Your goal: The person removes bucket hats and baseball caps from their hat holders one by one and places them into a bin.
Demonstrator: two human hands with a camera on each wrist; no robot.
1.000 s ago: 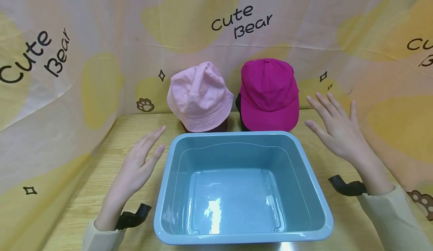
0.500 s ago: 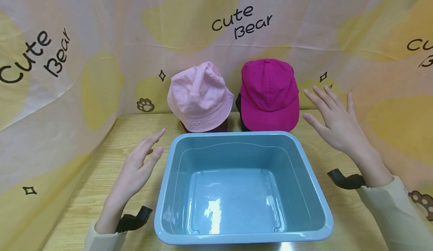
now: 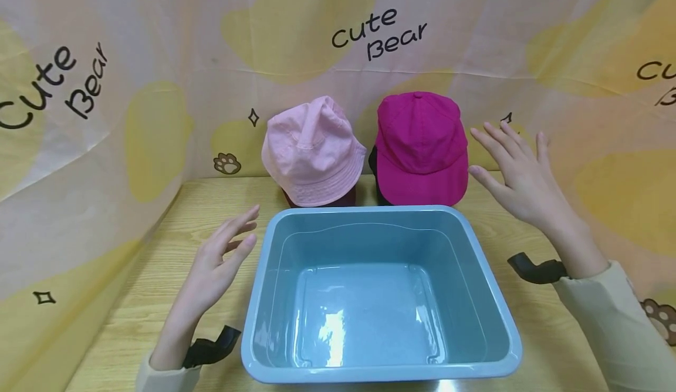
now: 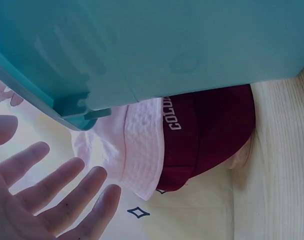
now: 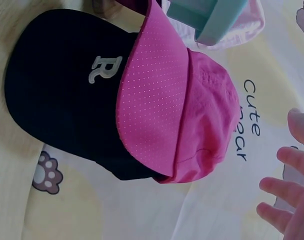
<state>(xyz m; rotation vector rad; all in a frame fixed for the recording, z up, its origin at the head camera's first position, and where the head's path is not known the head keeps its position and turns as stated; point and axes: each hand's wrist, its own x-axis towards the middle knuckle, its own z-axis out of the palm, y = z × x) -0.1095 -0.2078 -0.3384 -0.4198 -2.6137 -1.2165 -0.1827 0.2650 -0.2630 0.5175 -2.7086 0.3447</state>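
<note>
My left hand (image 3: pixel 211 269) hovers left of the blue plastic basin (image 3: pixel 380 374), fingers loosely extended and holding nothing. My right hand (image 3: pixel 520 186) is raised with spread fingers, just right of the magenta cap (image 3: pixel 419 139) and apart from it. That cap sits over a black cap (image 5: pixel 67 90) with a white letter R, seen in the right wrist view. Left of it, a pale pink bucket hat (image 3: pixel 314 151) rests on a maroon cap (image 4: pixel 217 130), whose white lettering is partly hidden behind the basin in the left wrist view.
The basin stands on a wooden table (image 3: pixel 153 274) in front of both hat stacks. A patterned cloth (image 3: pixel 296 40) hangs behind the hats and along both sides. Each wrist carries a black camera mount (image 3: pixel 211 348).
My right hand has moved up and slightly left, nearer the magenta cap. The left hand has dipped slightly, its fingers spreading apart. The hats and basin have stayed put.
</note>
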